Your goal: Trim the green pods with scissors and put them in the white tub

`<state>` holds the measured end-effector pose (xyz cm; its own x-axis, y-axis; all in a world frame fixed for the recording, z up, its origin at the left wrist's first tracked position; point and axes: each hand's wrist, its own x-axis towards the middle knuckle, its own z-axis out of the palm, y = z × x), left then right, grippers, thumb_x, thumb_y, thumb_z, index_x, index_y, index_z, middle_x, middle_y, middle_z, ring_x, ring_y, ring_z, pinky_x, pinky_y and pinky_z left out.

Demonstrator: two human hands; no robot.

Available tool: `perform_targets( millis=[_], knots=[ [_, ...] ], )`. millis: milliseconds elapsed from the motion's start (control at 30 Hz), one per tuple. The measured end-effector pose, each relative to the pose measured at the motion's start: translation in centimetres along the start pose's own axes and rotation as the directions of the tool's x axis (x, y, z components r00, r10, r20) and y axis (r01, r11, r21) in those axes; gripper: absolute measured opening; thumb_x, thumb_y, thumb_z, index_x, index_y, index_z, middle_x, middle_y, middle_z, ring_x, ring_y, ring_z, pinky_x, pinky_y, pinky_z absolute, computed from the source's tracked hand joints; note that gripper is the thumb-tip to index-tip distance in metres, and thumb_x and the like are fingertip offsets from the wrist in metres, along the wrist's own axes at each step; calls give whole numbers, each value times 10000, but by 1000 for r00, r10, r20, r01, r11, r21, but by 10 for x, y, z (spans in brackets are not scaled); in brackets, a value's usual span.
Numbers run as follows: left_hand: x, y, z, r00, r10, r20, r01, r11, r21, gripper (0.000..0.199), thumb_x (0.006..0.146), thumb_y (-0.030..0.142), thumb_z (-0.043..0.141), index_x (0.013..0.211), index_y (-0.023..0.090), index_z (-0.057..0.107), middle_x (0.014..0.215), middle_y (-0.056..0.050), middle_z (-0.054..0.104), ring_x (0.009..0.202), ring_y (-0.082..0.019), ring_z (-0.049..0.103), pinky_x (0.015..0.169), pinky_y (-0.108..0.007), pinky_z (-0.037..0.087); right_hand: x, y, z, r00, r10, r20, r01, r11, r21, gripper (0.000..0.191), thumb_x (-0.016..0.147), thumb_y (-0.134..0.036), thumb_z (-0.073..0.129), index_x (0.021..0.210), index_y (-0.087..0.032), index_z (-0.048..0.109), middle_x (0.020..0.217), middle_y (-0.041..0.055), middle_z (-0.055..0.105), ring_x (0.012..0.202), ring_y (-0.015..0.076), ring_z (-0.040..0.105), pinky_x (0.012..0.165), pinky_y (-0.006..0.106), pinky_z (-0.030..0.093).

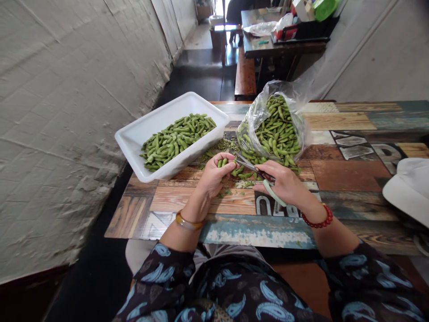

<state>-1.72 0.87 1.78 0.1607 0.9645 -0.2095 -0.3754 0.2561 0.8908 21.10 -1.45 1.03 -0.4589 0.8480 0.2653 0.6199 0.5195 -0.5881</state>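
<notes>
My left hand (217, 172) is closed around an edamame pod (222, 163), whose green body shows between the fingers. In my right hand (279, 179) is a pair of scissors (275, 193) with pale green handles. The blades point left and reach the fingertips of my left hand, at the end of the pod. Behind my left hand stands a white plastic tub (174, 102) holding a heap of edamame pods. A clear plastic bag (250, 129), full of more pods, lies open behind my right hand. Loose pods and small trimmings are scattered between tub and bag.
The table (348, 174) has a patchwork wood-pattern top. A white cap (410, 188) lies at its right edge. A rough white wall (67, 112) runs along the left. Farther back are a bench (245, 74) and another table (258, 20) loaded with items.
</notes>
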Motion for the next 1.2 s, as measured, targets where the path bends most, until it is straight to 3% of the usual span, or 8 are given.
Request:
perform_targets(
  millis=[167, 367, 600, 833, 1000, 1100, 1200],
  knots=[
    [-2, -5, 2, 1000, 4, 22, -6, 997, 83, 419, 589, 316, 895, 854, 151, 616, 668, 33, 606, 423, -22, 409, 363, -154, 245, 1, -4, 0, 999, -31, 12, 31, 999, 16, 461, 843, -407, 748, 1231, -187, 633, 1054, 104, 666, 817, 223, 646, 757, 362, 547],
    [-2, -8, 1, 997, 5, 73, -14, 992, 127, 399, 601, 312, 894, 839, 147, 620, 712, 12, 644, 461, -38, 453, 381, -156, 277, 1, -6, 2, 998, -63, 9, 63, 998, 30, 478, 856, -445, 730, 1232, -166, 632, 1029, 101, 658, 793, 215, 629, 745, 356, 534],
    [0, -11, -4, 987, -94, 128, 71, 983, 169, 379, 608, 359, 896, 845, 136, 701, 660, 15, 630, 436, -26, 356, 409, -193, 235, 0, -2, 6, 995, -100, 4, 100, 994, 38, 424, 880, -405, 712, 1223, -170, 630, 1020, 92, 653, 715, 178, 594, 705, 323, 521],
    [2, -11, -5, 982, 59, 181, -110, 952, 285, 267, 673, 345, 858, 803, 133, 762, 796, -40, 693, 671, -103, 550, 584, -207, 392, -1, -4, 2, 995, -84, 49, 85, 996, -3, 379, 887, -326, 711, 1217, -160, 625, 1043, 102, 654, 790, 204, 637, 739, 330, 527],
    [1, -11, -4, 994, 13, 112, -45, 956, 290, 312, 669, 384, 852, 785, 138, 698, 666, 16, 600, 516, -59, 442, 468, -193, 313, -1, -4, 1, 993, -99, 65, 99, 995, 3, 324, 906, -318, 688, 1186, -163, 634, 1033, 106, 675, 901, 241, 663, 803, 354, 539],
    [1, -10, -5, 998, -11, 59, -2, 978, 209, 351, 661, 394, 851, 774, 155, 621, 577, 56, 516, 445, -42, 380, 409, -177, 243, 0, -2, 1, 998, -68, 1, 68, 998, 12, 345, 890, -346, 707, 1177, -167, 639, 1034, 110, 684, 877, 244, 667, 791, 364, 545],
    [3, -8, -6, 999, -6, 40, 2, 994, 106, 381, 638, 374, 861, 794, 158, 589, 586, 50, 553, 431, -31, 372, 398, -163, 211, 1, -2, 2, 997, -18, -68, 18, 1000, -2, 388, 871, -382, 726, 1175, -156, 641, 1012, 114, 672, 815, 237, 648, 750, 370, 542]
  ],
)
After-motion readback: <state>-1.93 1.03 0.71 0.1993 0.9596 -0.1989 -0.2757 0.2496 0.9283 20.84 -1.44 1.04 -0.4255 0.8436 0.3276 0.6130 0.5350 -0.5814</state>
